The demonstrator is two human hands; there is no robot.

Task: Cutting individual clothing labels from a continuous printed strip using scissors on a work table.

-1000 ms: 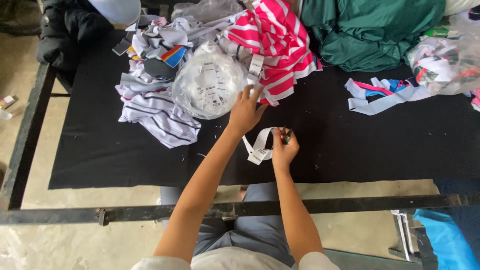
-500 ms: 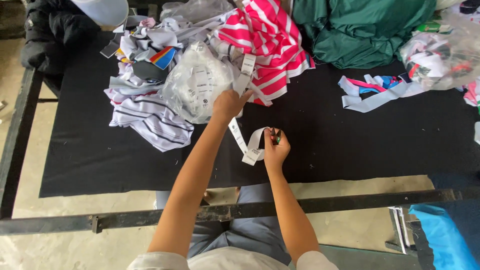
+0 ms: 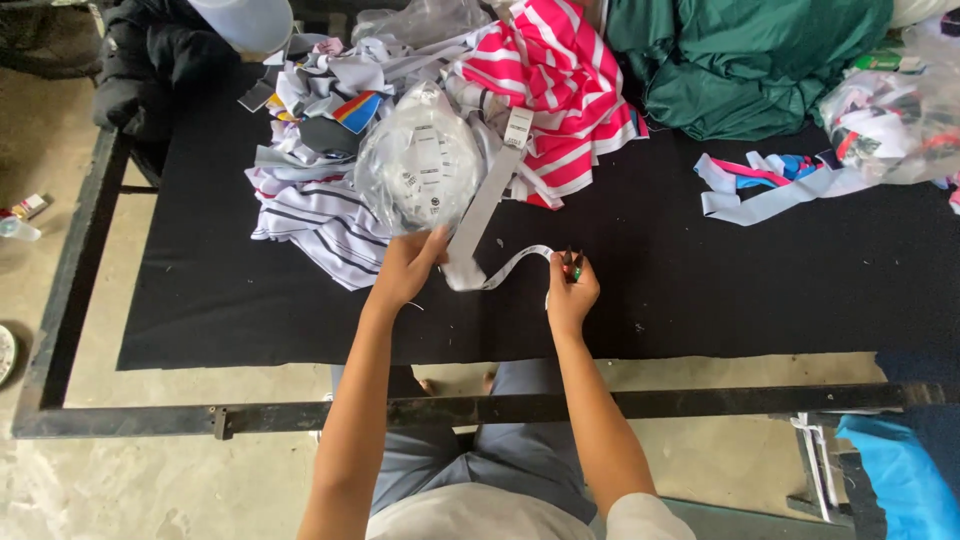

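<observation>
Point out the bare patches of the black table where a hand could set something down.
Bare black table: the broad stretch right of the right hand, below the ribbon scraps, and the near-left corner under the striped cloth. The far edge is crowded: clear bag, pink striped garment, green fabric.

A counter [image 3: 250, 330] covered with black cloth is seen from above, and it is bordered by a dark metal frame [image 3: 480, 408] along the near edge and the left side. Beneath and around it, a bare concrete floor [image 3: 120, 480] is shown, grey, stained and rough. At the far left, small bits of litter [image 3: 22, 212] are scattered on the floor. At the lower right, a bright blue sheet [image 3: 905, 480] is visible beside a metal stand. The scene is lit evenly by soft daylight, and no hard shadows are cast. No walls or windows are shown.
</observation>
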